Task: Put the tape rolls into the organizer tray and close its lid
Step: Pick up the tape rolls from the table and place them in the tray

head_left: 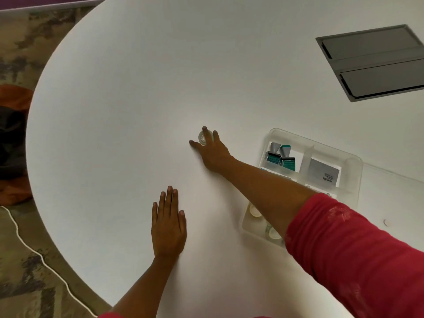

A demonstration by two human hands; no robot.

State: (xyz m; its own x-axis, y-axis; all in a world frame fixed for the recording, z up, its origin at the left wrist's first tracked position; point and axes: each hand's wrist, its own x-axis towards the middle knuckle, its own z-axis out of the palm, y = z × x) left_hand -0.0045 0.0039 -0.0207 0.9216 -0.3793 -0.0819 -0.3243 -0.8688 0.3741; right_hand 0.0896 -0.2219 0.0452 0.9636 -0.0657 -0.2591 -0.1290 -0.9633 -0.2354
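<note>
Reaching right hand (212, 152) gripping tape roll (203, 138), left hand (168, 228) flat on table (137, 99)

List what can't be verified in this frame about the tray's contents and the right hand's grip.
- Organizer tray, head view: the right forearm hides its near compartments, so the tape roll count is unknown.
- Tray lid: clear plastic against the white table; its outline is barely traceable.
- Tape roll: the right hand fingers cover it; firm grip unclear.
- Card print: too small.
</note>
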